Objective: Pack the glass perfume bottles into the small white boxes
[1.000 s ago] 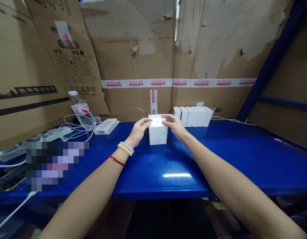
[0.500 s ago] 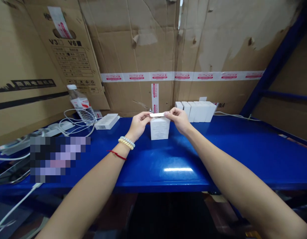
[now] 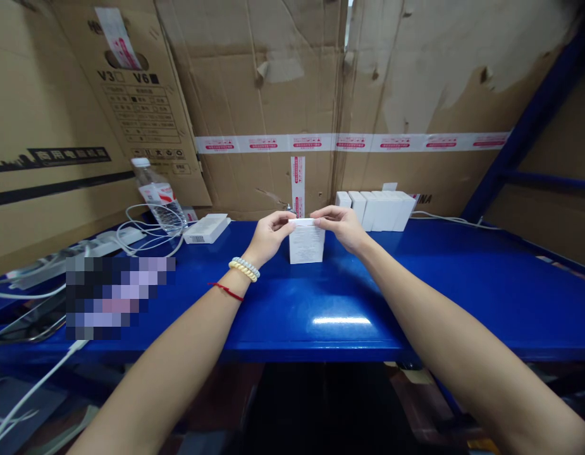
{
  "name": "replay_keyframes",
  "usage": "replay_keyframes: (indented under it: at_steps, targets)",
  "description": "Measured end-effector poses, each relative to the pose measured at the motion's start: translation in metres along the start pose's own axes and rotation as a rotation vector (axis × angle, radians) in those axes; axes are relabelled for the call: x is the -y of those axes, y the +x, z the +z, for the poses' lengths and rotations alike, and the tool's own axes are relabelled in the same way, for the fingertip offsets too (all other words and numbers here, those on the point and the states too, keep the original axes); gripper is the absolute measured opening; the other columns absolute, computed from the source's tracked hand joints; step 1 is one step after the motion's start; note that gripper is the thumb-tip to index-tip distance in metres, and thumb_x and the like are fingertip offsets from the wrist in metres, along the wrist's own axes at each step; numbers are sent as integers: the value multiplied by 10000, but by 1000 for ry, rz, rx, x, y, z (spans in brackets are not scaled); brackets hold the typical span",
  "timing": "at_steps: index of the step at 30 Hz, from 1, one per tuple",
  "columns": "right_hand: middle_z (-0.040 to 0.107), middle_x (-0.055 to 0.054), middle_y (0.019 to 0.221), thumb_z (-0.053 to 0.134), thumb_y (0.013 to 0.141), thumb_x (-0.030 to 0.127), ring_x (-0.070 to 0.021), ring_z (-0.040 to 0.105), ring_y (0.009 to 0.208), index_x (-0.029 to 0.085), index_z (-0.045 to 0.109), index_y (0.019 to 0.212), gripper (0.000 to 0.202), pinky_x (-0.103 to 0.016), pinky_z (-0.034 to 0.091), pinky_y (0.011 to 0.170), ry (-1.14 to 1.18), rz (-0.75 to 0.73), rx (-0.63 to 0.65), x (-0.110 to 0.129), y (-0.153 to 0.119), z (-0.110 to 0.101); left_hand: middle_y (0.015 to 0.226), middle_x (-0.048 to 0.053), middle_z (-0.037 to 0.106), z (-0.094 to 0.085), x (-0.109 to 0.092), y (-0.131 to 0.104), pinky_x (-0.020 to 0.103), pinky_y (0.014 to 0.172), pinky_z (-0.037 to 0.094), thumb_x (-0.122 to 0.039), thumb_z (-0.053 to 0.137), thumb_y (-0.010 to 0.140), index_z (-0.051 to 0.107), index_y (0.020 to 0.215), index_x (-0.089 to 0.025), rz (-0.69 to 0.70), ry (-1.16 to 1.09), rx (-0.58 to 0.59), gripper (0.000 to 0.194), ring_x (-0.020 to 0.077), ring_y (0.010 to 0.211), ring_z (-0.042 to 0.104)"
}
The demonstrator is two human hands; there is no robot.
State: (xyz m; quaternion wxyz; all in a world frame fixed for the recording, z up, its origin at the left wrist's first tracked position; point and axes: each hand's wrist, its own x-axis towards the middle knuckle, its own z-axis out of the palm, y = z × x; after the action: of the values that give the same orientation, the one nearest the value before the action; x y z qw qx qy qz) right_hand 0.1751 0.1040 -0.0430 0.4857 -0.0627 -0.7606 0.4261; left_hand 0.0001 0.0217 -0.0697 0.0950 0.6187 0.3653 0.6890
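A small white carton point(image 3: 306, 245) with fine print on its front stands upright on the blue table, between my two hands. My left hand point(image 3: 269, 235) pinches the top left corner, thumb in front and fingers behind. On the top right corner my right hand point(image 3: 340, 224) does the same. The top flap point(image 3: 303, 222) lies down nearly level along the upper edge. The fingertips partly cover the top corners, and the carton's back is hidden.
Several white boxes point(image 3: 384, 212) stand in a row behind my right hand. Left of my left hand lie a flat white box point(image 3: 207, 229), a water bottle point(image 3: 160, 196), coiled white cables point(image 3: 147, 229), a power strip point(image 3: 78, 256) and a phone point(image 3: 31, 319). Cardboard point(image 3: 254, 95) walls the back.
The carton's top flap, raised and tilted before, is now pressed down to the top edge. Both hands have lowered it together. The view has shifted slightly.
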Motion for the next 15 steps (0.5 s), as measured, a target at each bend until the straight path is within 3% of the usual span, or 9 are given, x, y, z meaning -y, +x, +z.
replay_keyframes:
  at_steps: [7, 15]
  targets:
    - [690, -43, 868, 806, 543, 279, -157, 625, 827, 162, 691, 698, 226, -357, 483, 837, -18, 5, -3, 0, 1, -2, 985, 91, 719, -6, -4, 0, 360, 893, 515, -316, 712, 697, 737, 926, -140, 1, 48, 95, 290, 203, 940, 657]
    - [642, -71, 1066, 799, 554, 305, -178, 605, 957, 144, 650, 671, 248, -383, 459, 904, -78, -11, 45, -4, 0, -5, 959, 103, 711, -10, 1, -2, 342, 766, 513, -297, 789, 596, 726, 939, -129, -15, 121, 142, 386, 188, 813, 649]
